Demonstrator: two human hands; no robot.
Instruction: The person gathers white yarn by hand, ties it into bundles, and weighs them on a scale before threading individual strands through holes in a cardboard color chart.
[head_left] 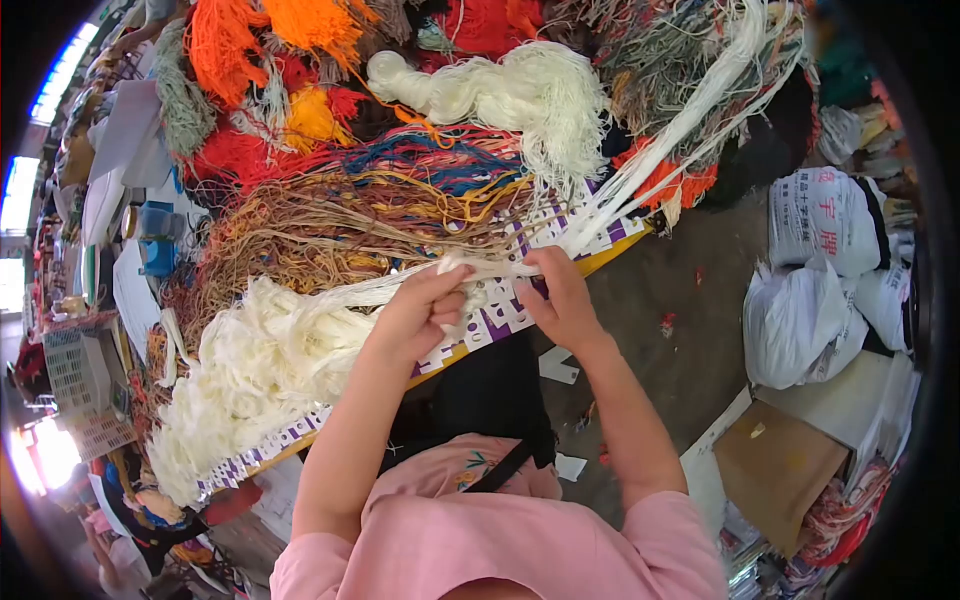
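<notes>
A long skein of white thread (665, 145) runs from the upper right down to my hands at the table's near edge. My left hand (425, 305) is closed around part of it, fingers curled in. Close by on the right, my right hand (562, 295) pinches the same thread between thumb and fingers. A short stretch of white strands spans the gap between both hands. To the left of my left hand lies a loose cream-white heap of thread (270, 350). Beneath the hands, white cards with purple marks (490, 325) line the table edge.
Brown thread (300, 225) covers the table's middle. Behind it lie a white skein (490, 90) and orange thread (315, 25). White plastic bags (800, 320) and a cardboard piece (780, 465) sit on the right. A blue container (157, 238) stands at left.
</notes>
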